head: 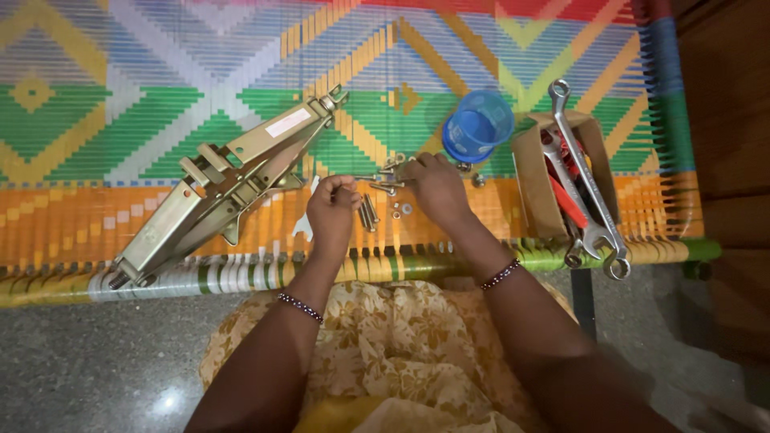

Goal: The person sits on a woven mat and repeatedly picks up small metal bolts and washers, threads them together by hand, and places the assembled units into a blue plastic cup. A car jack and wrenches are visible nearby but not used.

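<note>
— Two hands, one bolt between them, as far as I can see. The left hand [331, 207] is curled narrow, pinching a small bolt [367, 178] by one end; the right hand [434, 186] is closed around its other end, fingers bunched, probably on a nut, though that part is hidden.

— Where's the rest of the hardware?

— Loose bolts and washers [381, 210] lie on the woven cot [120, 104] just below the hands. A blue plastic cup [478, 124] is tipped on its side just beyond the right hand.

— Any advice from where you stand?

— I'd keep the bolt level and low over the weave, so a dropped nut lands near the pile. Turn with the fingertips only and hold the other end steady.

— And the big things?

— A scissor jack [224, 184] lies to the left, well apart. A cardboard box of spanners [581, 176] stands to the right.
</note>
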